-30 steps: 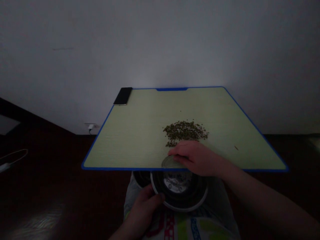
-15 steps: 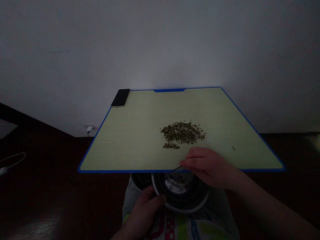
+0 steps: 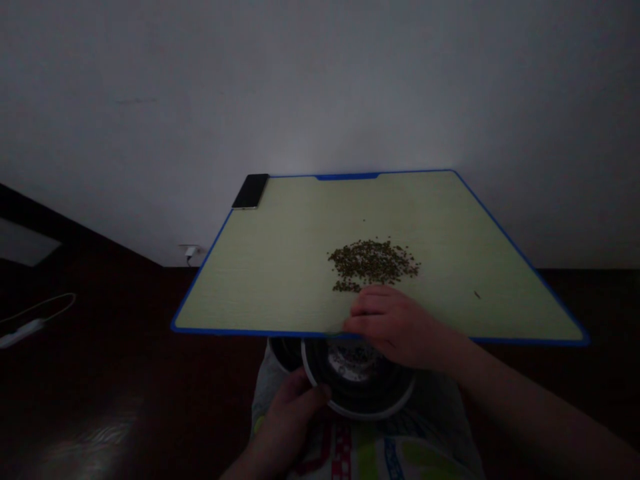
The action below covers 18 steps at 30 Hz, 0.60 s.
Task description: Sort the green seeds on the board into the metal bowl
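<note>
A pile of small green beans (image 3: 373, 263) lies on a pale green table top with a blue rim (image 3: 280, 267). My right hand (image 3: 395, 325) rests at the table's near edge just below the pile, fingers held together and curled over the edge. Beneath that edge a round metal bowl (image 3: 357, 390) with some beans inside sits on my lap. My left hand (image 3: 290, 410) grips the bowl's left rim.
A dark phone (image 3: 251, 191) lies at the table's far left corner. One stray bean (image 3: 477, 294) sits to the right. A white wall stands behind. A plug in a socket (image 3: 190, 252) and a white cable (image 3: 30, 320) are on the dark floor at left.
My right hand slid from the table's edge over the bowl and has come back up to the edge near the pile. The view has shifted slightly. My left hand stays on the bowl.
</note>
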Tool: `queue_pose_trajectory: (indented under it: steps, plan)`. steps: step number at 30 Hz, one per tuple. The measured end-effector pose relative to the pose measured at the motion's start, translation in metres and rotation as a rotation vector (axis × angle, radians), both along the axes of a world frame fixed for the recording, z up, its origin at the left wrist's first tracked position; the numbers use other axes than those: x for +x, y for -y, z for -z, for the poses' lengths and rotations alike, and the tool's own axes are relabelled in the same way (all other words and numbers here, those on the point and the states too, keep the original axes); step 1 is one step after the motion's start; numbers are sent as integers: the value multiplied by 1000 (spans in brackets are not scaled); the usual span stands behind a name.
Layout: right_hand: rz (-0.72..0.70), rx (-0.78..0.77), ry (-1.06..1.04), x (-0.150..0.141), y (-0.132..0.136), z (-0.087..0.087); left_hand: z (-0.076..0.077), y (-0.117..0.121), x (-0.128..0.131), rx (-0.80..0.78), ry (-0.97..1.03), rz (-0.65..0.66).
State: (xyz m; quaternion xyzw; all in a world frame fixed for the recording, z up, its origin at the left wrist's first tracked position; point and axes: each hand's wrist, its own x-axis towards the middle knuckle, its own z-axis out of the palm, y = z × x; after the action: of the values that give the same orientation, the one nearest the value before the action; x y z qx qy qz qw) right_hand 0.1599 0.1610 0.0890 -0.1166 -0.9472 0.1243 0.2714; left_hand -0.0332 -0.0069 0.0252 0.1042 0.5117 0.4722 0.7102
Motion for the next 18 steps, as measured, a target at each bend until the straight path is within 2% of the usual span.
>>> queue_pose_trajectory:
  steps: [7,13,18]
  plan:
    - [-9,43,-52,18,13,1,5,-2,-1,31,-67,72]
    - [10,-15,-116,44,22,-1,9,-4,-2,81,42,83]
    - [170,-113,-199,79,28,1,4,-23,11,128,45,214]
